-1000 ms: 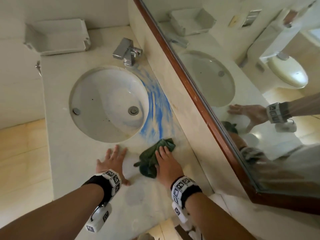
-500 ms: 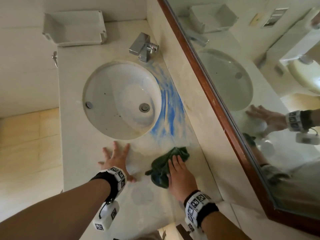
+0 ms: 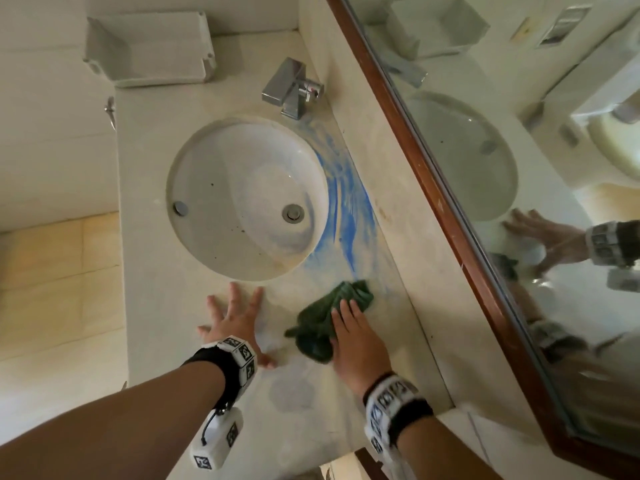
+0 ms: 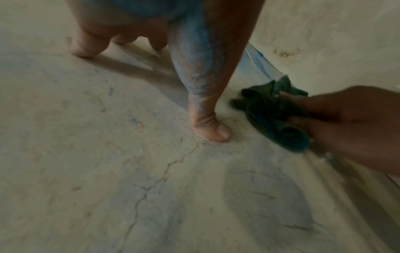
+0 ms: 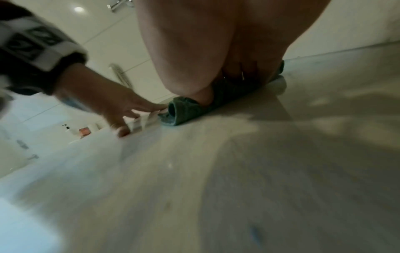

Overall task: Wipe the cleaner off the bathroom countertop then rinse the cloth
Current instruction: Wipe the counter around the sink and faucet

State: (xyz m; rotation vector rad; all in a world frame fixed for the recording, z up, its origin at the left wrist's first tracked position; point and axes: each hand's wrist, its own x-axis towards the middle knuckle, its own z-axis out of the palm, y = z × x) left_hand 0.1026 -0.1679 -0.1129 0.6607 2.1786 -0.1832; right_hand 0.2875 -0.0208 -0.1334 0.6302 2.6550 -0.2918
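Two hands are down on the counter (image 3: 156,306), both on the near side of the sink (image 3: 242,199). Your left hand (image 3: 235,322) lies flat w/ fingers spread wide and straight, tips pointing at the basin rim, thumb out to the side; the left wrist view shows the thumb tip pressed on the stone and blue smears along the thumb. It holds nothing.

Your right hand (image 3: 356,337) sits on the cloth (image 3: 325,320), a dark green bunched rag lying just right of the left hand, btwn it and the backsplash. Fingers (image 3: 346,306) lie straight and close together on top of the rag, pressing it to the counter. In the right wrist view the cloth (image 5: 188,109) is rolled at its near end under the palm; whether the thumb curls round it, can't tell, the pic is blurred. In the left wrist view the cloth (image 4: 272,109) pokes out from under the right hand (image 4: 350,125).

Blue cleaner (image 3: 349,216) streaks the counter along the right side of the sink, from near the faucet (image 3: 292,88) down to just beyond the far edge of the rag. The counter around your hands looks wet and pale, no blue.

A white tray (image 3: 149,50) stands at the far left end of the counter, well apart from your hands. The mirror (image 3: 519,150) w/ its wood frame runs along the right, reflecting sink and hands.
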